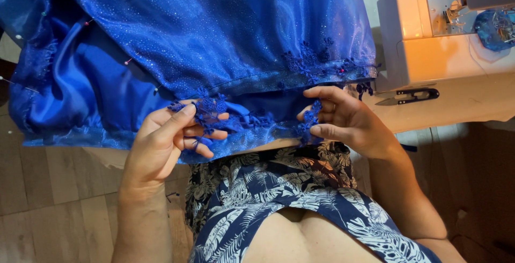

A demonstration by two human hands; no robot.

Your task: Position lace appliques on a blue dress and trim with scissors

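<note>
Blue lace trim point(252, 126), floral and dark, strung between both hands along the lower edge of a glittery blue gown point(214, 32). Spread across the upper frame, that gown, its sheer sparkling overlay above a plain satin lining point(75, 96), hem hanging over the lap. Pinned in several places with round-headed pins point(86, 23), most of them toward the left edge of the fabric.

Left hand point(166, 145) below the hem, fingers point(206, 147) closed on a lace motif, thumb pressing it from above against the curled forefinger. Right hand point(343, 121) just right of centre, thumb and fingers pinched on another stretch of the same trim, palm turned inward. Both hands near each other, joined by the lace running between them and lying against the gown's edge.

Further lace flowers point(311, 61) already lying on the overlay above the right hand, one with a red-headed pin beside it.

Beneath the hands, a lap in dark leaf-print fabric point(279, 198). Wooden floor point(48, 198) at lower left.

To the right, a pale worktop point(472, 102) carrying a white sewing machine point(424, 32), well apart from the hands. Black thread snips point(410, 96) lying flat just in front of the machine's base, near the gown's right edge but not touching it. More blue fabric point(493, 29) bunched at the machine's needle area, top right.
</note>
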